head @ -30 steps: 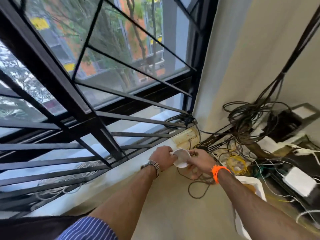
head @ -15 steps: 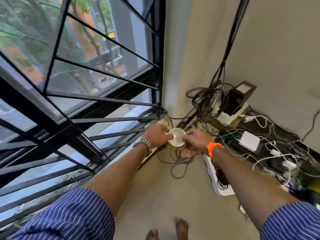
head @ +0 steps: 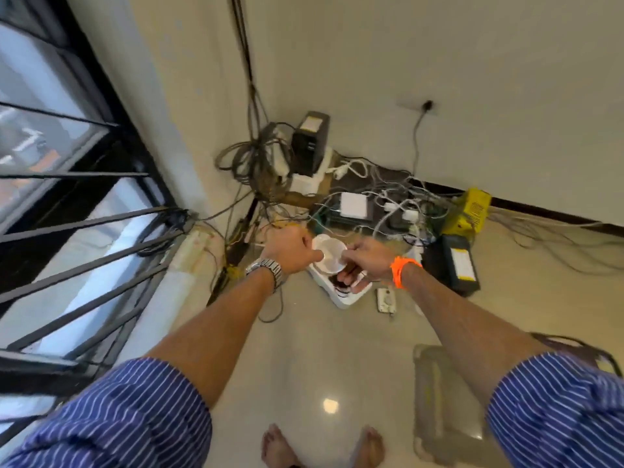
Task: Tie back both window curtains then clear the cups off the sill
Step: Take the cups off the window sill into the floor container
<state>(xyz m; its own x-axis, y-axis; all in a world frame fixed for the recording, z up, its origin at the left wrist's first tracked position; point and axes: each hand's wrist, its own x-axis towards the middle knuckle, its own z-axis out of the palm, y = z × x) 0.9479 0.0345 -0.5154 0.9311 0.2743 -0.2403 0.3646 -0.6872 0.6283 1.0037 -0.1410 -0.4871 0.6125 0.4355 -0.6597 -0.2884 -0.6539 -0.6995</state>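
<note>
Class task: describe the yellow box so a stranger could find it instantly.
Follow the dark skirting along the right-hand wall to the cable tangle in the floor corner. At its right edge stands the yellow box with vent slots, the only yellow casing there.

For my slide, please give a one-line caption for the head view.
Both hands, left and right, hold a white cup above tangled cables in the corner beside the barred window.

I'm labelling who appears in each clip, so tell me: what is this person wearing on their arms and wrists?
Both arms are bare from the elbow down, below short blue sleeves with thin white stripes. The left wrist carries a silver metal-link wristwatch. The right wrist has a bright orange band, thin and cord-like, with a loose end sticking out. No gloves; rings cannot be told on the left hand or right hand.
</note>
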